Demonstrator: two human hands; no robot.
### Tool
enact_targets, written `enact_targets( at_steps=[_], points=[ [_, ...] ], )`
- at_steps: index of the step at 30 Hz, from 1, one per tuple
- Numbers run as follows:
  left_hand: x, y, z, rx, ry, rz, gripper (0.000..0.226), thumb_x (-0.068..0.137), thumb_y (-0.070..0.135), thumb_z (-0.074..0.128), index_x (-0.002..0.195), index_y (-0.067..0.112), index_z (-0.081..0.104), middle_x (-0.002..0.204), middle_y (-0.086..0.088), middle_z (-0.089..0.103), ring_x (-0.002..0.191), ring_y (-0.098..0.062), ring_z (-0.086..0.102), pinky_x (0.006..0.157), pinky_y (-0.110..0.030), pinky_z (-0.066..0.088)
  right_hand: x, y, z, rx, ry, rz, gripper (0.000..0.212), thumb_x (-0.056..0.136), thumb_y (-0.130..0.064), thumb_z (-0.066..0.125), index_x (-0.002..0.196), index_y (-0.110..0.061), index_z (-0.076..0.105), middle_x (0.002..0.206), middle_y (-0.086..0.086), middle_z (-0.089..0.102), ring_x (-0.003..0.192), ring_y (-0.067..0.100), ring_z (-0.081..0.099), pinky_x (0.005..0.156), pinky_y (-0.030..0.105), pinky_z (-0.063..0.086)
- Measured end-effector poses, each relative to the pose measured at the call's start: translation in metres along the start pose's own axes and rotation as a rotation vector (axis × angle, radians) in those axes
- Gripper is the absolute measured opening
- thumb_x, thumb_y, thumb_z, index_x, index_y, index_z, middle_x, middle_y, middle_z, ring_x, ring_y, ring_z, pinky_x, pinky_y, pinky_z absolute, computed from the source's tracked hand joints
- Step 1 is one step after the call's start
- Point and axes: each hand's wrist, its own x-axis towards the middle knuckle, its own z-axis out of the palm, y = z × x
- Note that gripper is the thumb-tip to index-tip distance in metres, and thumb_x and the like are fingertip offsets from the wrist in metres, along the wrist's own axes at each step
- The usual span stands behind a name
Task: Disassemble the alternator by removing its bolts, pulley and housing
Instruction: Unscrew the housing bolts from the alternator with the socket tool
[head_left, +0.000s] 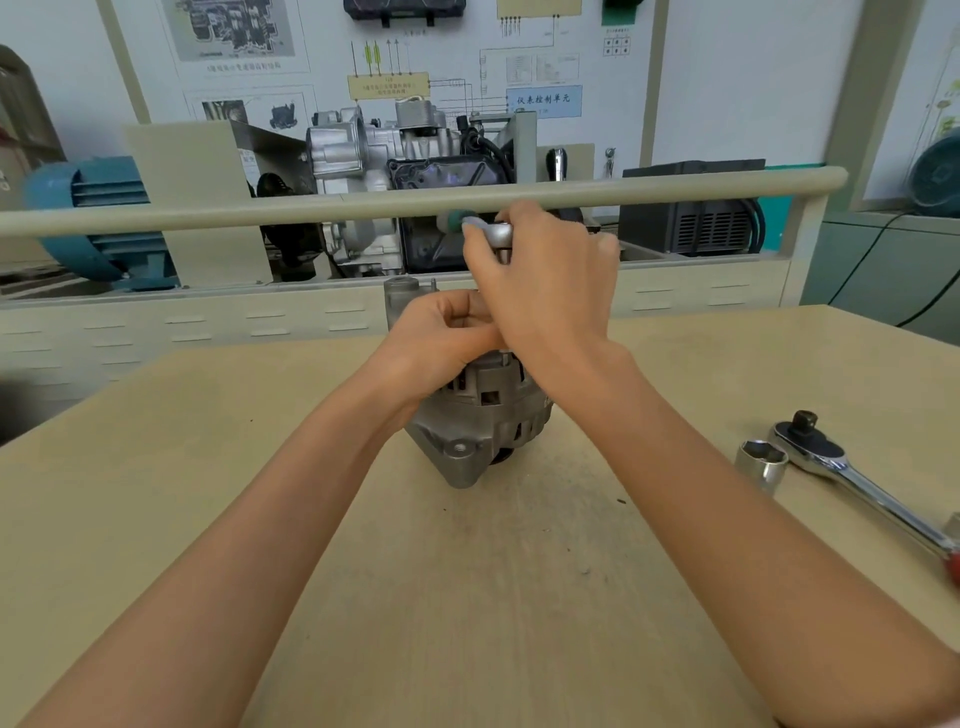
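Bench (322, 597) of pale tan laminate, scuffed and speckled with dark grit, carries the alternator (480, 421), which stands near its middle. The left hand (441, 338) has its fingers curled round the alternator's top, steadying it. The right hand (545, 280) sits just above, fingers wrapped round a small silver ratchet (496, 234) with a greenish tip (its lower end is hidden behind the hands). Well off to the right on the bench lie a loose chrome socket (762, 462) and, just beside it, a larger ratchet wrench (857, 478) with a red grip at the frame's edge. Beyond the bench runs a beige rail (260, 210); behind it sit a cutaway gearbox (374, 166) on a stand, a teal motor (88, 208) at left, and a wall board (467, 62) of wiring diagrams.
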Motion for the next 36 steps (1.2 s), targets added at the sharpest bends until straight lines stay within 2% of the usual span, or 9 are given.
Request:
enact_targets(
  at_steps=[4,9,12,15,18,22,25,29,36],
  points=[
    [0.001,-0.001,-0.006,0.015,-0.048,-0.020,0.011,0.085,0.013,0.069,0.095,0.012,0.071,0.089,-0.002,0.076,0.084,-0.008,0.071,0.071,-0.013,0.053,0.005,0.005,-0.001,0.532,-0.142,0.050,0.027,0.092,-0.036,0.056,0.092,-0.013,0.068,0.074,-0.003,0.068,0.077,0.015,0.064,0.080,0.033,0.048],
    [-0.001,0.000,-0.014,-0.039,-0.152,-0.007,0.021,0.074,0.030,0.073,0.093,0.023,0.074,0.095,0.003,0.076,0.090,-0.008,0.071,0.073,-0.013,0.052,0.010,0.011,-0.002,1.140,-0.410,0.204,0.014,0.091,-0.017,0.060,0.095,-0.004,0.064,0.087,0.012,0.068,0.081,0.008,0.070,0.075,0.017,0.054],
    [-0.001,0.000,-0.012,-0.047,-0.116,-0.020,0.015,0.074,0.024,0.074,0.088,0.020,0.074,0.089,0.003,0.076,0.084,-0.008,0.071,0.071,-0.013,0.052,0.008,0.010,-0.006,1.105,-0.399,0.184,0.014,0.092,-0.019,0.060,0.093,-0.005,0.064,0.087,0.016,0.069,0.082,0.011,0.070,0.084,0.024,0.054],
    [0.000,0.001,-0.007,-0.050,-0.038,-0.015,0.007,0.079,0.010,0.073,0.082,0.016,0.072,0.078,0.004,0.075,0.074,-0.005,0.070,0.067,-0.013,0.052,0.005,0.007,-0.009,0.642,-0.263,0.086,0.026,0.092,-0.036,0.057,0.087,-0.011,0.065,0.074,0.000,0.069,0.080,0.013,0.067,0.084,0.037,0.051],
    [0.001,0.001,-0.003,-0.047,0.010,-0.006,0.008,0.083,0.000,0.068,0.085,0.008,0.069,0.072,0.004,0.072,0.068,-0.004,0.069,0.064,-0.014,0.053,-0.001,-0.001,-0.006,0.143,-0.090,0.029,0.036,0.095,-0.047,0.044,0.092,-0.016,0.061,0.071,-0.007,0.055,0.072,0.018,0.055,0.078,0.030,0.033],
    [-0.001,0.003,0.000,-0.031,0.014,-0.007,0.009,0.086,-0.001,0.064,0.091,0.005,0.068,0.079,-0.001,0.070,0.065,-0.001,0.067,0.060,-0.012,0.051,-0.003,-0.006,-0.006,-0.100,-0.006,0.032,0.037,0.097,-0.047,0.036,0.097,-0.016,0.059,0.067,-0.004,0.047,0.063,0.018,0.040,0.074,0.034,0.019],
    [-0.002,0.002,-0.002,-0.016,-0.014,-0.011,0.009,0.087,0.002,0.064,0.093,0.007,0.068,0.084,-0.002,0.072,0.071,-0.003,0.068,0.064,-0.012,0.052,0.000,-0.003,-0.004,0.030,-0.011,0.002,0.034,0.094,-0.044,0.043,0.089,-0.016,0.061,0.067,-0.004,0.053,0.066,0.020,0.048,0.076,0.033,0.026],
    [-0.001,0.000,-0.010,-0.014,-0.083,-0.012,0.014,0.086,0.013,0.068,0.099,0.010,0.071,0.093,-0.002,0.075,0.086,-0.008,0.071,0.073,-0.012,0.052,0.005,0.005,-0.002,0.669,-0.221,0.073,0.029,0.090,-0.034,0.059,0.085,-0.006,0.065,0.069,-0.001,0.068,0.072,0.011,0.065,0.071,0.026,0.051],
    [-0.001,-0.002,-0.010,-0.015,-0.087,0.001,0.006,0.086,0.019,0.068,0.085,0.022,0.074,0.087,0.003,0.076,0.083,-0.007,0.071,0.068,-0.012,0.051,0.005,0.011,-0.001,1.120,-0.406,0.184,0.037,0.090,-0.021,0.062,0.097,0.015,0.060,0.069,0.002,0.065,0.069,0.003,0.063,0.067,0.011,0.049]
  ],
)
